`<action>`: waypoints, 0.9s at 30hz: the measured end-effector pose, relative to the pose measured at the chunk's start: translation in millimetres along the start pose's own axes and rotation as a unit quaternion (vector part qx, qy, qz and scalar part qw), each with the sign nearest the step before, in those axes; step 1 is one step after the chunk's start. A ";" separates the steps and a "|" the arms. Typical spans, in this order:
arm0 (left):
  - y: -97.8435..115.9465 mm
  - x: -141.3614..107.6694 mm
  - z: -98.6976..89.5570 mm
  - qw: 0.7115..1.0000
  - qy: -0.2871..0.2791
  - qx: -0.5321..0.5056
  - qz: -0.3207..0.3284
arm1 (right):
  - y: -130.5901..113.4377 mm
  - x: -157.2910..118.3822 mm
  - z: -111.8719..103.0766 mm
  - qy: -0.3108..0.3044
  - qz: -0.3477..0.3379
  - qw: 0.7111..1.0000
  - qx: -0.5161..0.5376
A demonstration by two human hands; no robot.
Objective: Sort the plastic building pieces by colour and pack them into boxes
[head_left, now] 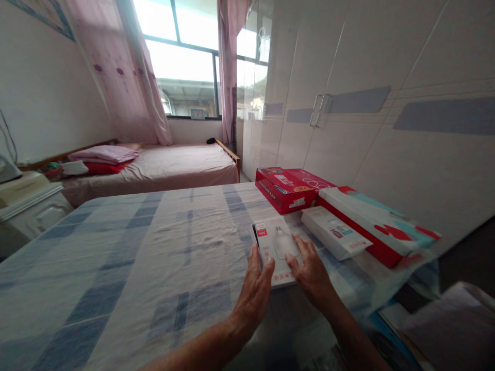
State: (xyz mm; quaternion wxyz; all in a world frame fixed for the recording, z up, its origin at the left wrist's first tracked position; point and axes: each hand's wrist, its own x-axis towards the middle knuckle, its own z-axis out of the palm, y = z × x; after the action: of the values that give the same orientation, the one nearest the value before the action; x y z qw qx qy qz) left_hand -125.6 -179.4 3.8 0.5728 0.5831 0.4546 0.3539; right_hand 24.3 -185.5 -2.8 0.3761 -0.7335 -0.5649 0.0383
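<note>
A white light bulb box (276,237) with a red label and a printed bulb lies on the cloth-covered bed-like surface, a dark gap showing along its upper left edge. My left hand (253,286) is at its lower left, fingers along the side and thumb at the top face, closed around that edge. On the right side, my right hand (311,273) has its thumb over the printed face and its fingers along the edge. Part of the box's near end is covered by my hands. Just right of it lies another white box (334,232), tilted away.
Behind are a red printed box (284,190) and a long red, white and teal box (371,221). Blue-and-white checked cloth (150,257) covers the surface. A wardrobe (348,67) stands on the right; a bed (178,165) is by the window. Crumpled plastic (421,273) hangs at the right edge.
</note>
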 end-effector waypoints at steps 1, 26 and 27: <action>-0.5 0.6 1.3 1.000 0.000 -0.007 -0.002 | 1.0 -0.7 2.6 -0.006 -0.004 1.000 -0.004; 5.1 44.5 101.6 0.998 -0.018 -0.046 0.024 | 65.3 26.1 -37.9 0.099 -0.055 0.993 -0.033; 3.1 45.4 102.7 0.999 -0.015 -0.046 0.025 | 66.7 22.2 -40.7 0.130 -0.053 0.989 -0.034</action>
State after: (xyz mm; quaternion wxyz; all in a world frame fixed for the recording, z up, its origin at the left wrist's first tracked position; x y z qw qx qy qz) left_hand -14.1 -172.3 -7.6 0.5967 0.5723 0.4149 0.3797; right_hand 105.2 -192.4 -5.3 0.4228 -0.7134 -0.5504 -0.0970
